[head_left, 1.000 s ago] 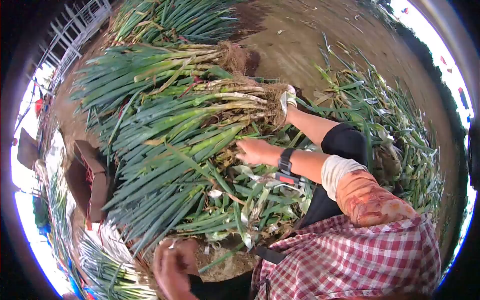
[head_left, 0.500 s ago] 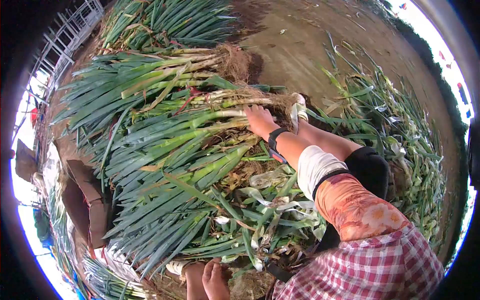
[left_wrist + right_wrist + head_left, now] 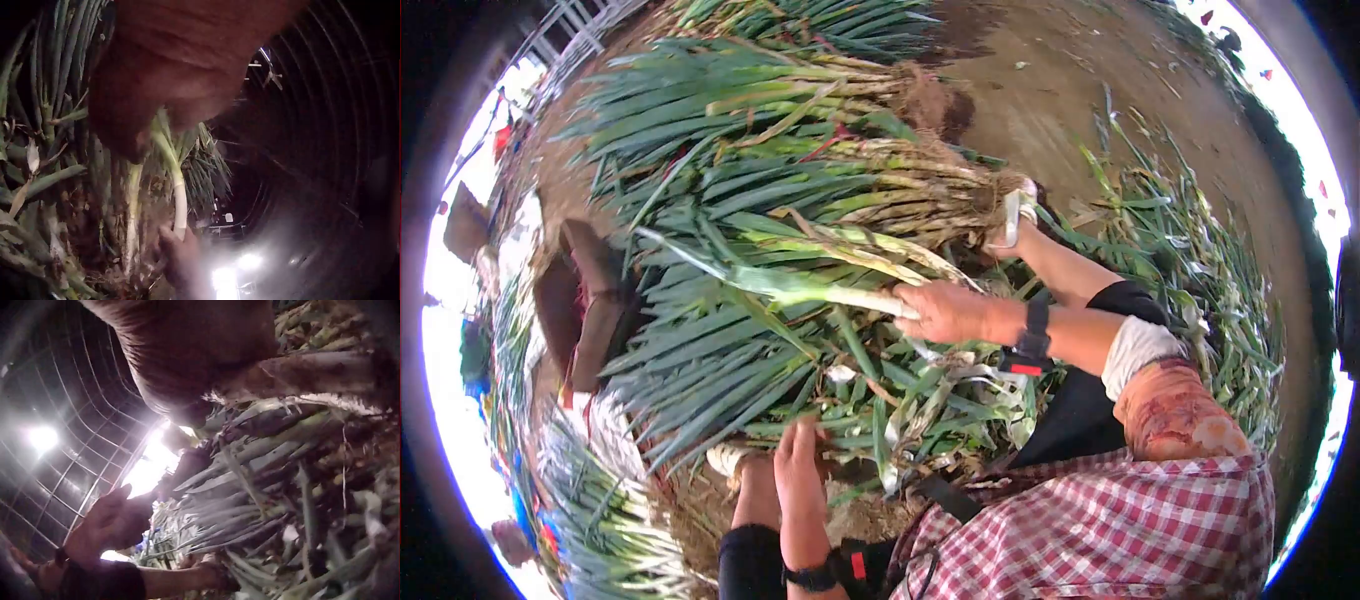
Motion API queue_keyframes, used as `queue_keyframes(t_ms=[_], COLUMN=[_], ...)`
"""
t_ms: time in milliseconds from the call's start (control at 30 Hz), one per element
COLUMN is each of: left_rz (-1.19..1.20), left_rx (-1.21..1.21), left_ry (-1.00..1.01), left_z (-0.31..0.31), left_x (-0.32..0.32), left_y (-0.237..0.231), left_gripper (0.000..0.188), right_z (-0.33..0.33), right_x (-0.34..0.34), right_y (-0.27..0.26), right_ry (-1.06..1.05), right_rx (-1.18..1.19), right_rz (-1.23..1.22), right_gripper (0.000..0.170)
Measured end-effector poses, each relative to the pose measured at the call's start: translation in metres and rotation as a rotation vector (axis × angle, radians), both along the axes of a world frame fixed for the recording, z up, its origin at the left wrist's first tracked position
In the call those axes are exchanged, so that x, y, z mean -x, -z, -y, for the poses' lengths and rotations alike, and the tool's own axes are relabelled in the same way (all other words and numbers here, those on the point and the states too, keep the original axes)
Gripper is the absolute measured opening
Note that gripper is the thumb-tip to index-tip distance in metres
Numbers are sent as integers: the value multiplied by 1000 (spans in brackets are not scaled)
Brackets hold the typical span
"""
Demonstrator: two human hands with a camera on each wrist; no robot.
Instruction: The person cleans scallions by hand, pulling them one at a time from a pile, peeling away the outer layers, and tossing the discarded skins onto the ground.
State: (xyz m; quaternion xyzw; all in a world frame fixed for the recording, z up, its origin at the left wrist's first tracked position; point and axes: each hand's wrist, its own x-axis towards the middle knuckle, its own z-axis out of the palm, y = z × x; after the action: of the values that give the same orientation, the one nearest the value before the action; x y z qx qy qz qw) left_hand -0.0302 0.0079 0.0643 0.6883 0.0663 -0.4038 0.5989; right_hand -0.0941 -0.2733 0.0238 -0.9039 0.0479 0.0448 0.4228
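Note:
In the head view my right hand grips one large green onion by its white lower stem. The onion's leaves point left over a pile of green onions. My left hand is lower in the head view, by a bare lower leg, with its fingers straight and apart from the onion. The left wrist view shows the white stem with the right hand at its lower end. The left hand appears at lower left in the right wrist view.
Further bundles with hairy roots lie on the bare soil beyond the pile. Stripped leaves are heaped at the right. A brown cardboard box stands at the left, with more onions below it.
My right hand reached in among the stalks, then came back toward my body with one green onion in its grip. My left hand went from loosely curled to straight fingers.

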Motion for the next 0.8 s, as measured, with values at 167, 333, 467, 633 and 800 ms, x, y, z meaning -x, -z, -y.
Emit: queue_keyframes(t_ms=[167,333,467,633,800], left_rz=[-233,-276,57,443,588], left_rx=[480,863,770,690,481], left_ry=[-310,-467,-532,-641,-881], left_z=[3,31,39,9,-8], left_x=[-17,-27,-29,-28,-12], left_y=[24,20,-22,-57,-62], left_gripper=[40,33,26,28,30], right_z=[-62,-79,-75,-63,-59], right_x=[34,54,57,55,57], right_y=[-35,-58,-40,13,44], right_ry=[-47,-45,-19,49,-101], right_rx=[-108,-227,-215,-236,-95], right_rz=[-28,22,-14,-179,-9], right_gripper=[24,23,26,20,19])
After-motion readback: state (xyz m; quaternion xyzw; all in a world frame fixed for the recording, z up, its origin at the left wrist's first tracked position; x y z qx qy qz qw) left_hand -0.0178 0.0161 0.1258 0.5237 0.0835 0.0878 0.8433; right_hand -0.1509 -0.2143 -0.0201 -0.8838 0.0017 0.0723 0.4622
